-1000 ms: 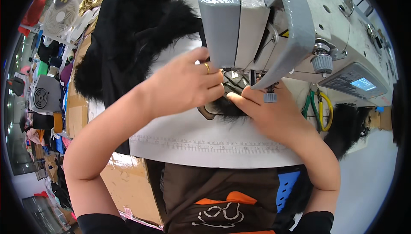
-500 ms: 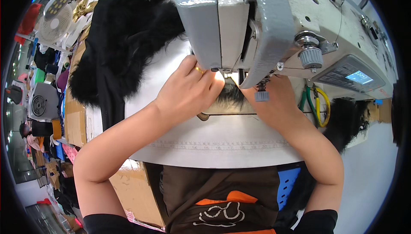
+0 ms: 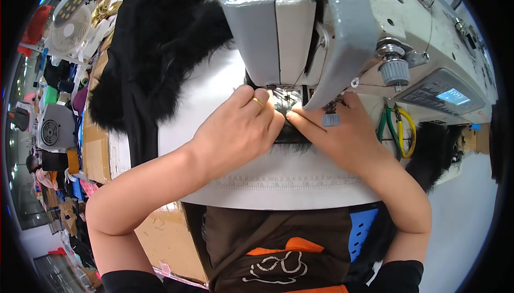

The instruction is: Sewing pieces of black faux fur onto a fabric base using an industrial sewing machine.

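A strip of black fur fabric (image 3: 292,136) lies under the head of a sewing machine (image 3: 251,36), its hairy edge toward me. On its left side my left hand (image 3: 238,124), with a ring on one finger, is closed, fingertips pinching the fabric just in front of the needle area. From the right, my right hand (image 3: 342,132) has its thumb and index finger pressed on the same fabric, and the two hands nearly meet. The machine's arm and a tension knob (image 3: 331,119) hide part of the right fingers. Needle and presser foot are hard to make out.
A large black fur-trimmed garment (image 3: 144,62) lies left of the machine. Green-and-yellow-handled scissors (image 3: 399,129) and more black fur (image 3: 433,153) are at the right. A ruler scale (image 3: 278,183) runs along the table's front edge. A lit control panel (image 3: 452,96) is on the machine.
Both hands have come slightly nearer to me, and their fingers are closer together. The fur strip has shifted toward me, covering the metal plate that showed before.
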Tool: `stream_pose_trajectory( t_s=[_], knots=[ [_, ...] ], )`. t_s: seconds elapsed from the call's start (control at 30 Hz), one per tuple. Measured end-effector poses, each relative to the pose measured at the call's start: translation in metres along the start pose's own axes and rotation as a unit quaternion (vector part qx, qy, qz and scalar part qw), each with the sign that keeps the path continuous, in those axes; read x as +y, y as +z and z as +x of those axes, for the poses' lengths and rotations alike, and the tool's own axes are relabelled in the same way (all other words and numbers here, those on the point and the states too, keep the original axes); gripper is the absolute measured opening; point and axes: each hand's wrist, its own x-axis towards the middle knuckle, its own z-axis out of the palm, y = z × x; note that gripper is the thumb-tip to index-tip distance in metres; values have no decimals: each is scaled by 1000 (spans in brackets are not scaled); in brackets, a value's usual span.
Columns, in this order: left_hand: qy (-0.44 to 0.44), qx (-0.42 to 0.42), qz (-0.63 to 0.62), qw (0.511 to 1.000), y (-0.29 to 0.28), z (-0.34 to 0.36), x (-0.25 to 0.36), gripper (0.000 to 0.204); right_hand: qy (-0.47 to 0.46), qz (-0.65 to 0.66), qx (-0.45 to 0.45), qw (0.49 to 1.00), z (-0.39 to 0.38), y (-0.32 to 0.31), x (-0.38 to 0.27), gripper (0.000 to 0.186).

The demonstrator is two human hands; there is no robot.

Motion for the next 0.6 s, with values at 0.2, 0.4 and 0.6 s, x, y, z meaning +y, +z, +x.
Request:
stream_pose_trajectory(
  t_s=[0.2,0.4,0.6],
  knots=[
    [-34,53,30,998,25,2,-2,12,95,57,51,993,-4,18,8,20],
    [-69,113,4,991,36,4,4,13,94,31,57,993,-2,15,10,9],
    [-68,55,-21,996,35,8,2,11,120,67,-11,990,-2,12,16,10]
  ],
)
